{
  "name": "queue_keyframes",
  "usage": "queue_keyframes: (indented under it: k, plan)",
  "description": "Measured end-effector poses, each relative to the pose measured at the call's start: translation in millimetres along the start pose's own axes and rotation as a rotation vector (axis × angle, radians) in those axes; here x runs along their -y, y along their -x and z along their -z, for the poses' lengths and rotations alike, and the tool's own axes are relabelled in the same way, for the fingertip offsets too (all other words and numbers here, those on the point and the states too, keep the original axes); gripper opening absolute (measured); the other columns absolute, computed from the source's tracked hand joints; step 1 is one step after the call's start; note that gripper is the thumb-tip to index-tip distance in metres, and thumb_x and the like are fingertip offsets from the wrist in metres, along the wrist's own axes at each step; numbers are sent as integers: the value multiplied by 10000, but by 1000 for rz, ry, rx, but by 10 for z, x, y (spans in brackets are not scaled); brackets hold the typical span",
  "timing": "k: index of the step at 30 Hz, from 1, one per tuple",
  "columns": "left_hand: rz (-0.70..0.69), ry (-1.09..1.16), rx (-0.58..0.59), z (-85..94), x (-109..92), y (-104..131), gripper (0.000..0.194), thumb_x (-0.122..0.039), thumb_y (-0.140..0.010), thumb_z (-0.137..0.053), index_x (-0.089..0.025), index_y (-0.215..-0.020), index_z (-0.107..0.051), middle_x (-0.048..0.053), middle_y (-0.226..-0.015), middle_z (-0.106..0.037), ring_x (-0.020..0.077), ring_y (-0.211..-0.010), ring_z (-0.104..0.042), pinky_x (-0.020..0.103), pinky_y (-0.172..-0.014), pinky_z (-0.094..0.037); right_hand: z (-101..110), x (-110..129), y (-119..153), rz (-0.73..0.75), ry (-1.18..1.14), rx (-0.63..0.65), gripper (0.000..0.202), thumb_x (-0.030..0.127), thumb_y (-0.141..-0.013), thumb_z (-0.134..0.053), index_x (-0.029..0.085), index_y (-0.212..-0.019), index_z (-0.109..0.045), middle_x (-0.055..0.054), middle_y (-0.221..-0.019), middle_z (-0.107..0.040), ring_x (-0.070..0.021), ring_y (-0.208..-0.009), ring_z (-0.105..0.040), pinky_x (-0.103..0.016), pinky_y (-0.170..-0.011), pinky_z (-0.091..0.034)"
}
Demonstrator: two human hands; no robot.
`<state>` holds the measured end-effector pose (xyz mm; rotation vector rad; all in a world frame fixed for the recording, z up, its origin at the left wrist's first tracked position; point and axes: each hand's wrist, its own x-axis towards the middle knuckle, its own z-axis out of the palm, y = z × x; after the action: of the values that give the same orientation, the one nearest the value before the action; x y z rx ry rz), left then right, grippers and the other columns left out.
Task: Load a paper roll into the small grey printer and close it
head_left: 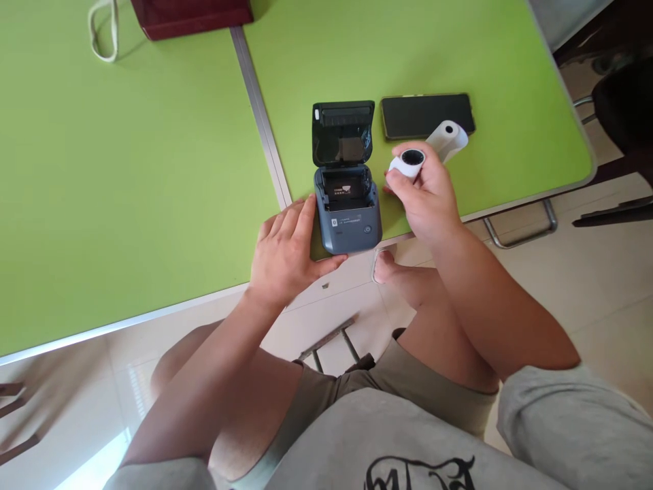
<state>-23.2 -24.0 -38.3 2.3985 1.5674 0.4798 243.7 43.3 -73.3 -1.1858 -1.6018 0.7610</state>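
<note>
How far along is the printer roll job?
Done: the label printer's lid is up. In hand: the left hand braces the printer; the right hand holds a white roll beside it. Likely left: seating a roll, since the bay shows none, then closing the lid.

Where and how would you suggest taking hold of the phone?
I'd grip the phone by both long edges near its left end, coming from above: it lies flat, and the unheld roll overlaps its near-right edge in this view.
</note>
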Motion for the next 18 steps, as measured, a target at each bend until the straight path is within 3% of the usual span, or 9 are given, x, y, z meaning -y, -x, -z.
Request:
queue_keyframes:
  k: [6,9,14,18]
  plan:
    - [-20,-16,-14,-11,7,3,1047,-877,-912,-398,-62,-1570,-424,247,-1499,-607,368,-1385,-600,471,-1108,-468,-23,60,-39,-172,-135,-114,451,489,-896,-782,366,-1242,-520,8,-890,-642,-197,-875,-720,-287,-573,-560]
    - [-27,-14,-17,-10,14,6,1030,-866,-916,-411,-75,-1576,-414,242,-1502,-607,366,-1387,-597,477,-1110,-468,-37,54,-49,-146,-160,-102,362,465,-927,-748,353,-1175,-511,26,-881,-622,-159,-784,-689,-249,-509,-522]
    - [-35,-10,-20,-8,17,6,1019,-855,-920,-424,-76,-1576,-412,242,-1497,-609,367,-1383,-600,481,-1106,-471,-23,-33,-40,30,-106,-36,279,435,-964,-702,347,-1143,-507,55,-860,-556,-98,-662,-586,-262,-563,-568]
    - [-31,-13,-23,-13,11,2,1030,-865,-918,-411,-66,-1569,-420,248,-1497,-607,375,-1374,-603,491,-1088,-479,12,-38,-28,73,-1,-22,424,373,-921,-758,355,-1246,-487,30,-950,-606,-142,-788,-675,-334,-680,-625]
